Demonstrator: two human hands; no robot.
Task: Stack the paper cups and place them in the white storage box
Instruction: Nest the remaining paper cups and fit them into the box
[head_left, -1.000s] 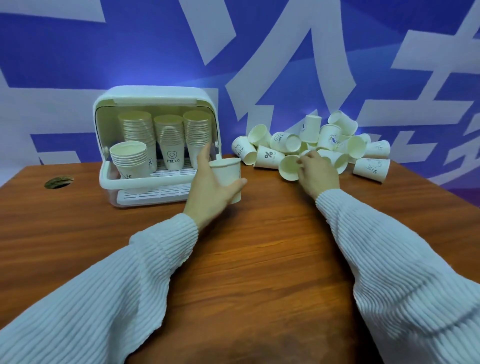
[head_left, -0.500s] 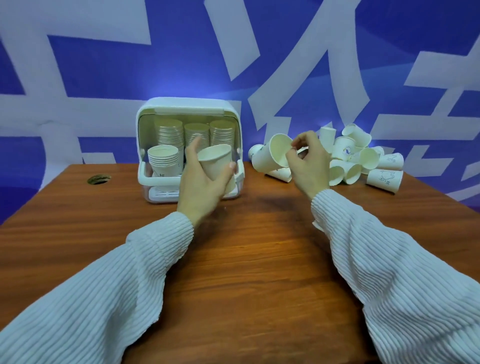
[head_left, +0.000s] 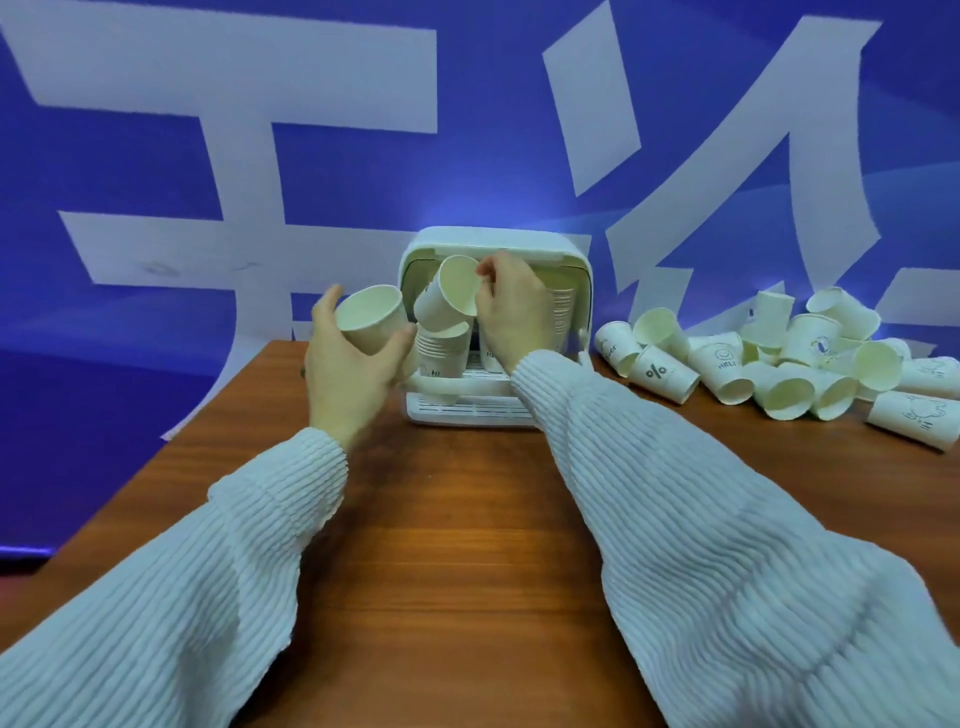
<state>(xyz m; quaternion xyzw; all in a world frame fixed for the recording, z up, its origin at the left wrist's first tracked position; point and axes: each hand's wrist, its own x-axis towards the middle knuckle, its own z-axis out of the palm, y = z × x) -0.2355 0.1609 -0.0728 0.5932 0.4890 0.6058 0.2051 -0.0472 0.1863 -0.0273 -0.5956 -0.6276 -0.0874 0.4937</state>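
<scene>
Two arms in white ribbed sleeves (head_left: 727, 545) reach forward over a wooden counter (head_left: 441, 519). The left hand (head_left: 353, 364) grips an upright paper cup (head_left: 371, 317), fingers and thumb wrapped around its side, just left of the white storage box (head_left: 493, 244). The right hand (head_left: 511, 306) pinches the rim of a second cup (head_left: 449, 299), tilted with its mouth toward the camera, at the box's open front above a stack of cups (head_left: 441, 348) inside. To the right, a pile of loose cups (head_left: 779, 358) lies on the counter. Behind is a blue wall with white strokes (head_left: 234, 104).
</scene>
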